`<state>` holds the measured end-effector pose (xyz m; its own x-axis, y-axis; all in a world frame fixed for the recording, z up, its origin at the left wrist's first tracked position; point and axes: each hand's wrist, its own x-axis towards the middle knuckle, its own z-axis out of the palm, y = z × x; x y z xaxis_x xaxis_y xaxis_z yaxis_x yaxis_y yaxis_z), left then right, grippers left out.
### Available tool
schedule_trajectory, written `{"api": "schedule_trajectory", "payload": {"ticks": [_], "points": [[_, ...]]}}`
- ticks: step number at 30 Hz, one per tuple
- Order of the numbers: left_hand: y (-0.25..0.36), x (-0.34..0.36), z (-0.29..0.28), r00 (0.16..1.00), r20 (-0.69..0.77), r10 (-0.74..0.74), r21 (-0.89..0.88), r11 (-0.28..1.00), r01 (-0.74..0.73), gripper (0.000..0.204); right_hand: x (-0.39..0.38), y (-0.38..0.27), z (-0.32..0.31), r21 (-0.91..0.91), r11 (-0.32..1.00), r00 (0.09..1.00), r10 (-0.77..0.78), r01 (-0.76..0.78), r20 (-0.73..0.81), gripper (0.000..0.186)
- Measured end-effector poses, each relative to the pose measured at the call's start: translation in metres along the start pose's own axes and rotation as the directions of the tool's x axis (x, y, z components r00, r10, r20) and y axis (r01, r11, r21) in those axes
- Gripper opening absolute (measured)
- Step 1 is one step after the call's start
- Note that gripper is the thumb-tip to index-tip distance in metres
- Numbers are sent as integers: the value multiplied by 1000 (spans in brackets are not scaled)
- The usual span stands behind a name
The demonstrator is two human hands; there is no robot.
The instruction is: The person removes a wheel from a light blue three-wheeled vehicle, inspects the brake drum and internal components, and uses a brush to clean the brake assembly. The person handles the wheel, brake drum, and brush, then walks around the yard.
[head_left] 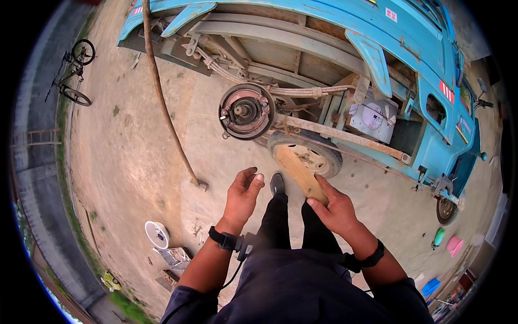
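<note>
Gripping the lower end of a wooden board (300,171), the right hand (334,208) has its fingers curled around the edge at about five o'clock from centre. That board leans on a tyre (307,153) lying under the blue vehicle (377,48). At six o'clock, the left hand (243,194) hangs empty, fingers loosely half-open. A bare brake drum (246,111) sits at twelve o'clock.

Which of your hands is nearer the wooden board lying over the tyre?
Right. The right hand grips the wooden board at its near end; the left hand hangs open beside it, apart.
</note>
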<state>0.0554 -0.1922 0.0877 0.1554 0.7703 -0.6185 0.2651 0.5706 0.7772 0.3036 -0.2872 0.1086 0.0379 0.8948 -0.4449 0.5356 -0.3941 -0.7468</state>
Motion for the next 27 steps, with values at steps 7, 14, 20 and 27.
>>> {"api": "schedule_trajectory", "payload": {"ticks": [7, 14, 20, 27], "points": [[-12, -45, 14, 905, 415, -90, -321, 917, 238, 56, 4, -43, 29, -69, 989, 984, -119, 129, 136, 76], [-5, -44, -19, 925, 363, -113, -515, 803, 301, 46, 14, -84, 55, -65, 974, 965, -205, 218, 164, 77], [9, -41, -56, 954, 285, -95, -537, 809, 241, 39, 23, -116, 62, -81, 965, 951, -228, 249, 207, 75], [16, -43, -66, 954, 295, -45, -600, 769, 222, 37, 19, -128, 67, 0, 952, 942, -304, 307, 141, 74]]}}
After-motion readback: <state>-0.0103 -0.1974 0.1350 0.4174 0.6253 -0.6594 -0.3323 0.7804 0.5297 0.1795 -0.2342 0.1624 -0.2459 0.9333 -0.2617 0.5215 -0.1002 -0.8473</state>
